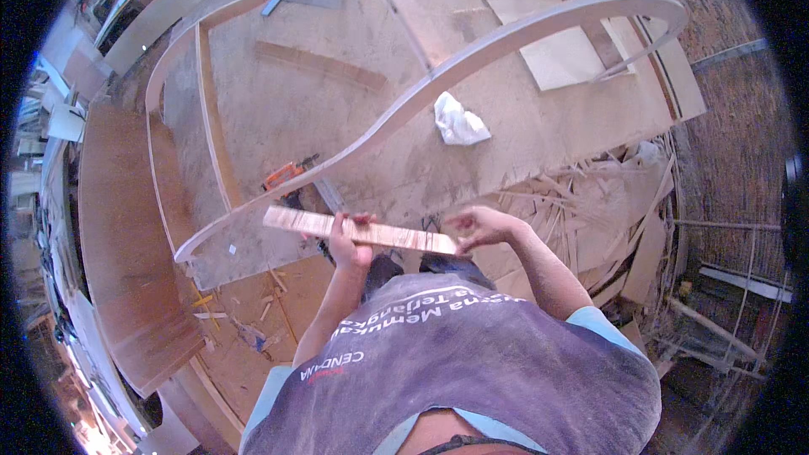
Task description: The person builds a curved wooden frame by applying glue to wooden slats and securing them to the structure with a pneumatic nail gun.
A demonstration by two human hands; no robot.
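Strip point(404, 237): a pale length of wood, held at a slight slant in front of the person's body, across the line of the worktop's point(362, 160) near edge.
Left hand point(350, 244): closed around the strip near its middle.
Right hand point(487, 226): fingers bent at the strip's right end; whether they grip or only touch, one cannot tell.
Person: seen from above at the near edge, in a dusty purple top point(472, 345) with pale blue sleeves point(603, 329).
Frame point(388, 121): curved wood with crosspieces, spread over the worktop from the near left corner toward the right edge.
Tool point(282, 175): orange and black, by the frame's near rail, toward the near left corner.
Bag point(460, 123): white and crumpled, between that rail and the near edge.
Plank point(320, 64): brown and flat, lying between the frame's two crosspieces.
Board point(563, 61): pale, near the right edge, partly behind the frame.
Panel point(118, 236): large and brown, beyond the worktop's left edge.
Offcuts point(565, 223): thin wood, heaped below the near edge, to the person's right.
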